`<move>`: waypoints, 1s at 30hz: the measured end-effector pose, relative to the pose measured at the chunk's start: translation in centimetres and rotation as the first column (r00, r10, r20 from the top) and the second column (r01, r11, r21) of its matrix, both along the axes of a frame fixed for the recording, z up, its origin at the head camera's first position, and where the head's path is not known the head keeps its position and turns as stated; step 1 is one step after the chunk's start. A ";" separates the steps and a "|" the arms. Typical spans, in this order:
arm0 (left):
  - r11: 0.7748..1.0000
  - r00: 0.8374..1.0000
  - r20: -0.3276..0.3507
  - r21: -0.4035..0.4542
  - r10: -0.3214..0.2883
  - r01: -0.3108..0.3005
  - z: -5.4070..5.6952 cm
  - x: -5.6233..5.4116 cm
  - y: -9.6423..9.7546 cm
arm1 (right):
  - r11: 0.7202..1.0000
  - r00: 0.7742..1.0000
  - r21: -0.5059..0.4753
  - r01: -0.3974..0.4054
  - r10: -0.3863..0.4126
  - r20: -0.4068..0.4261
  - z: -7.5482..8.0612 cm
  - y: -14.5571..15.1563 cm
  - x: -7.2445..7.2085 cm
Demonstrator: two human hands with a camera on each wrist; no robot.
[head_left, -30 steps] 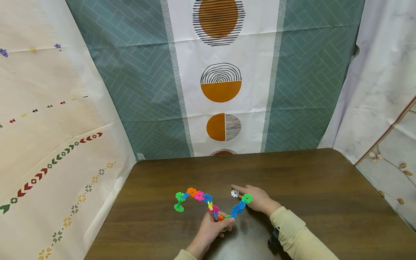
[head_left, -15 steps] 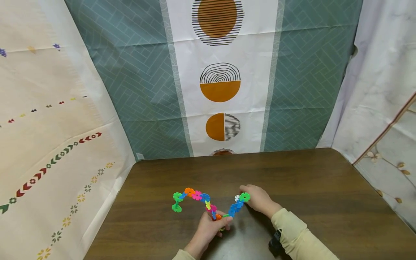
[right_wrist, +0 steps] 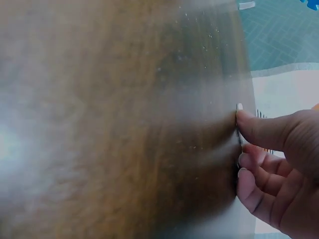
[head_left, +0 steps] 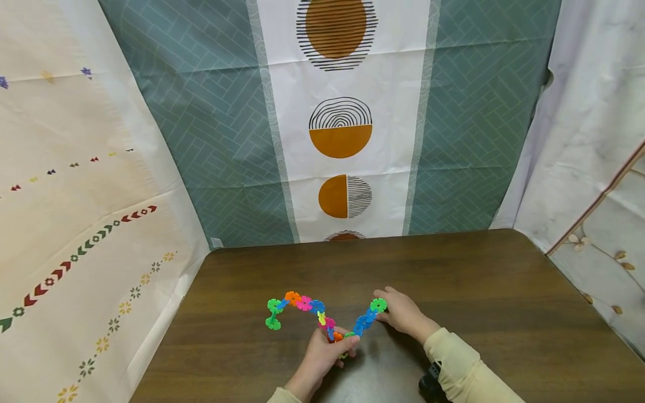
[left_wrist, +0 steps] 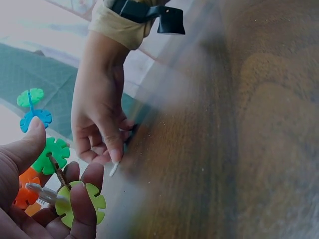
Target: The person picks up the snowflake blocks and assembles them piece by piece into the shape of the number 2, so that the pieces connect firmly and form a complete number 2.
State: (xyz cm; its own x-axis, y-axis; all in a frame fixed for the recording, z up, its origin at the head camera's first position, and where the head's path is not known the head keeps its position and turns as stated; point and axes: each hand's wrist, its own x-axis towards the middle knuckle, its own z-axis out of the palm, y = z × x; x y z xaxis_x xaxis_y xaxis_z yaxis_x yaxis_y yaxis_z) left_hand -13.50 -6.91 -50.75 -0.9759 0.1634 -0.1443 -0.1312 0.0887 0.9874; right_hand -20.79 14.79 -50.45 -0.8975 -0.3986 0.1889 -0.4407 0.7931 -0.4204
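My left hand (head_left: pixel 322 354) holds a zigzag chain of colourful interlocking flower discs (head_left: pixel 304 303) above the table. In the left wrist view, a yellow-green disc (left_wrist: pixel 97 201), a green disc (left_wrist: pixel 59 149) and an orange disc (left_wrist: pixel 31 186) lie among its fingers. My right hand (head_left: pixel 402 312) is low over the tabletop, behind the chain's green end disc (head_left: pixel 378 305). Its thumb and fingers pinch a white flower disc (left_wrist: pixel 114 170), of which only a thin edge shows. That disc is hidden in the head view.
The brown wooden table (head_left: pixel 242 280) has rounded far corners. A patterned green and white cloth (head_left: pixel 353 168) hangs behind it, with pale cloths at the left and right. A black wrist camera (head_left: pixel 430 383) sits at my right sleeve.
My right hand's pointing fingers have drawn in round the white disc, which has slipped from sight behind the green end disc. The left hand and chain have barely shifted.
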 end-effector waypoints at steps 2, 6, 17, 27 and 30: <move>1.000 1.000 0.000 0.001 -0.001 0.001 0.1 0.0 0.0 | 1.000 1.000 -0.012 0.003 -0.003 0.009 -0.1 0.1 0.0; 1.000 1.000 0.000 0.002 -0.001 0.001 0.4 0.1 0.0 | 1.000 0.999 -0.018 -0.023 0.024 0.034 -0.1 0.4 -0.1; 1.000 1.000 0.009 -0.009 0.001 -0.001 0.5 0.1 -0.1 | 0.997 0.996 -0.064 0.037 -0.032 0.085 0.3 0.6 0.9; 1.000 1.000 0.004 0.006 0.005 -0.005 0.0 -0.1 -0.3 | 0.933 0.974 -0.329 0.144 -0.075 0.213 0.7 1.4 2.4; 1.000 1.000 0.000 0.011 0.006 -0.006 0.0 -0.1 -0.3 | 0.902 0.967 -0.396 0.173 -0.080 0.242 1.4 1.7 2.8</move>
State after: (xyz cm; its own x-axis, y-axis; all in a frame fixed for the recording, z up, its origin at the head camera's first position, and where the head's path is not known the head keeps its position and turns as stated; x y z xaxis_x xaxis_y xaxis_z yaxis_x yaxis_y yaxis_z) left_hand -13.56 -7.21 -50.73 -0.9769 0.1587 -0.1428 -0.1320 0.0768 0.9883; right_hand -17.97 16.54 -49.06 -0.9722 -0.2078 0.1082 -0.2105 0.5720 -0.7927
